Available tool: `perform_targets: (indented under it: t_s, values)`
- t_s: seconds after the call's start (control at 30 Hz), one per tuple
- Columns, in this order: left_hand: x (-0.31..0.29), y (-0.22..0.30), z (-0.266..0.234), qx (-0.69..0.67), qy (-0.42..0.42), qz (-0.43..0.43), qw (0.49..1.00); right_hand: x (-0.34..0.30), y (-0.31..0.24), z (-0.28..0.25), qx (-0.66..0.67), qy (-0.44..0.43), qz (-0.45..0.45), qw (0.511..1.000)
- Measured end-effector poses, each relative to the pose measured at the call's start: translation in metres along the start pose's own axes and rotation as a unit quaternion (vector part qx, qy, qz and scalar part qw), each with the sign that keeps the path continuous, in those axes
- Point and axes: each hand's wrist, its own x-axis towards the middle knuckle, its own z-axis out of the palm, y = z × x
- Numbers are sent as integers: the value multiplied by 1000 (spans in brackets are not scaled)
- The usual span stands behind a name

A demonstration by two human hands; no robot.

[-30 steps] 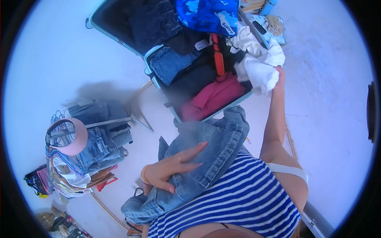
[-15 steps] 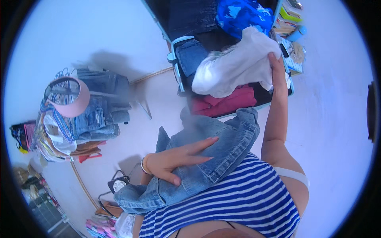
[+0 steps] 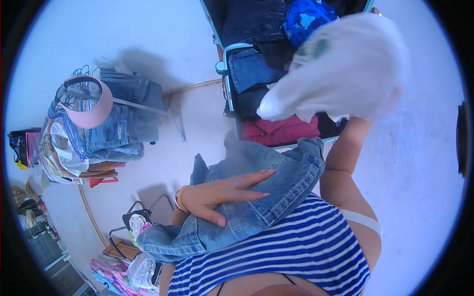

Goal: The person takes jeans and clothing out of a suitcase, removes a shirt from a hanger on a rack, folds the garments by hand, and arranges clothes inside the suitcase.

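My left hand (image 3: 219, 195) lies flat with fingers spread on a folded blue denim jacket (image 3: 247, 197), pressing it against my striped shirt. My right arm reaches up and forward; my right hand is hidden under a white garment (image 3: 340, 74) that it lifts, blurred, above an open suitcase (image 3: 228, 84). In the suitcase lie dark jeans, a blue garment (image 3: 306, 17) and a dark pink garment (image 3: 284, 130).
A clothes rack (image 3: 94, 128) at the left carries denim pieces, coloured hangers and a pink visor cap (image 3: 84, 101). A dark wire stand (image 3: 133, 222) with clothes is by my left side. More bags and clothes lie at the lower left on the pale floor.
My right hand has pulled the white garment up out of the suitcase and raised it toward me. The view has shifted, and my left hand stays on the denim jacket.
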Motion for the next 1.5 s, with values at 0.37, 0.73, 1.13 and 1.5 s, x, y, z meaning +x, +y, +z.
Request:
perform_targets:
  t_s: [0.37,0.73,1.13,1.5]
  values:
    - [3,-8,-1,-33,-16,7,999,-47,56,37,-256,-181,202,928]
    - [-6,-47,-2,271,478,-98,829,-58,87,58,-383,-315,213,842]
    - [-47,-69,-16,221,35,-499,838,-47,62,-121,-292,-488,561,601]
    - [-39,-65,-22,227,78,-488,840,-32,73,-289,-739,270,160,596]
